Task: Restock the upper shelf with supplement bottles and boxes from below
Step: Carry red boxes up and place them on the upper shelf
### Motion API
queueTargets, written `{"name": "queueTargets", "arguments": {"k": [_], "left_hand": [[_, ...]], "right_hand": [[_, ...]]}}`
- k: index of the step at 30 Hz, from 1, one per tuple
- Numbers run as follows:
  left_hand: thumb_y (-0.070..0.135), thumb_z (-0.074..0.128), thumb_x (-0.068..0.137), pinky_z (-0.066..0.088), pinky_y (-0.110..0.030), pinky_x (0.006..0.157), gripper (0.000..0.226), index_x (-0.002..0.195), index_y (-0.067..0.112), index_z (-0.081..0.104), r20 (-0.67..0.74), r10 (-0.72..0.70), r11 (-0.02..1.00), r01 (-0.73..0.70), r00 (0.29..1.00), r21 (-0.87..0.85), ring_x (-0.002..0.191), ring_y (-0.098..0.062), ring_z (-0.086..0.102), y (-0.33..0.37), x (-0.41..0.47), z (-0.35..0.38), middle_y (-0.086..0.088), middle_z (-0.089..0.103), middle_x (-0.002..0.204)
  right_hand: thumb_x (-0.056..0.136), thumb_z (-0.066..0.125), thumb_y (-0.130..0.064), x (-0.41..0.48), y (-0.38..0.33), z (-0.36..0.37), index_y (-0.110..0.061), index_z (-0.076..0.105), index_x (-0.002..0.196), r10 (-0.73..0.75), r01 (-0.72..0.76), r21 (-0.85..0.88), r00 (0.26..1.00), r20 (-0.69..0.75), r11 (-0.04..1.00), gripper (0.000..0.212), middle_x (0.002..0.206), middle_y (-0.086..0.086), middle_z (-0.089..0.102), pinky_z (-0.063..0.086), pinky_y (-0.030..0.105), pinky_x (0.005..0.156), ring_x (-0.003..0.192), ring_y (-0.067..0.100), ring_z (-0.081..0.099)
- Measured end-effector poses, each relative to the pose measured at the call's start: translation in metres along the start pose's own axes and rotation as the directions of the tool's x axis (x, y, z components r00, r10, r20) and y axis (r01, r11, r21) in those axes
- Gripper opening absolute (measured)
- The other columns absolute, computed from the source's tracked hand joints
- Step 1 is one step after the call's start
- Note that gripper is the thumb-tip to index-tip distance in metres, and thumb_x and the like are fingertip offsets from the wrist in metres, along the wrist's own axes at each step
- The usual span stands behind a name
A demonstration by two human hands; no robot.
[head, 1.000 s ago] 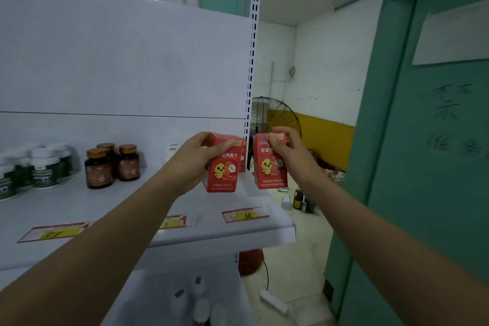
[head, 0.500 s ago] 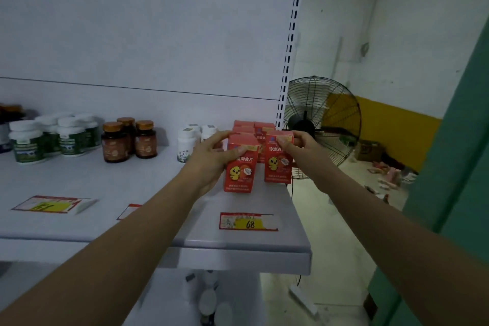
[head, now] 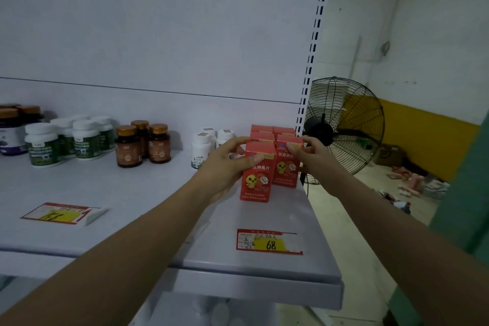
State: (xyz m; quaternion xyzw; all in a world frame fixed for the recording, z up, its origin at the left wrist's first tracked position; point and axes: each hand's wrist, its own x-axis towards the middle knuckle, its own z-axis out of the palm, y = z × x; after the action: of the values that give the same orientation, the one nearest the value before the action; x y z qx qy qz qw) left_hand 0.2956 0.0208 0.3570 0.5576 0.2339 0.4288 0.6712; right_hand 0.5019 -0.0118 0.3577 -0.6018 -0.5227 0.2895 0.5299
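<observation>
Left hand (head: 227, 164) clamped on a red box (head: 256, 171), thumb across the front face, fingers over the top-left edge. Box upright, base on the upper shelf (head: 277, 270) or just touching down; contact line not clear. Right hand (head: 312, 156) clamped on a second red box (head: 287, 164), fingertips on its top right corner; this one stands just behind and at 2 o'clock of the first, touching it side to side.

Change over the last second: both boxes were held in the air in front of the shelf edge, apart from each other. Half a second ago they were over the shelf, near the stack. Now both sit at the front of the block of red boxes (head: 272, 133) at the shelf's right end. Judgement: placement is nearly complete; release comes next.

Outward: white bottles (head: 202, 149) at 9 o'clock of the boxes, partly hidden by the left hand. Brown bottles (head: 143, 144) further left, then green-labelled white-capped bottles (head: 63, 140). Price tag "68" (head: 268, 242) at 6 o'clock, flat on the shelf. A second tag (head: 59, 213) at 8 o'clock. Fan (head: 344, 127) at 3 o'clock, beyond the upright.

The view has also shifted closer to the shelf.
</observation>
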Motion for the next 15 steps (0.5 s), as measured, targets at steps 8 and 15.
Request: {"name": "queueTargets", "arguments": {"k": [8,15], "left_hand": [[0.001,0.070,0.079,0.056,-0.029,0.070,0.057,0.128,0.016,0.046,-0.064,-0.072,0.977,0.083,0.995,0.199,0.104,-0.023,0.061,-0.0059,-0.0011,-0.0009,-0.013,0.052,0.126],[0.001,0.071,0.078,0.051,-0.020,0.058,0.045,0.113,0.013,0.044,-0.091,-0.092,0.918,0.120,0.992,0.379,0.080,-0.008,0.059,-0.0061,0.0015,0.0032,0.004,0.055,0.096]], "right_hand": [[0.089,0.062,-0.033,0.0048,-0.0020,0.0010,-0.021,0.049,0.123,0.011,-0.011,-0.009,0.999,0.041,1.000,0.039,0.108,0.011,0.063,0.054,0.044,0.091,0.096,0.024,0.068],[0.088,0.063,-0.031,0.0094,0.0018,0.0022,-0.018,0.044,0.126,0.020,-0.020,0.009,1.000,0.009,1.000,0.044,0.098,0.004,0.061,0.054,0.043,0.091,0.090,0.019,0.067]]}}
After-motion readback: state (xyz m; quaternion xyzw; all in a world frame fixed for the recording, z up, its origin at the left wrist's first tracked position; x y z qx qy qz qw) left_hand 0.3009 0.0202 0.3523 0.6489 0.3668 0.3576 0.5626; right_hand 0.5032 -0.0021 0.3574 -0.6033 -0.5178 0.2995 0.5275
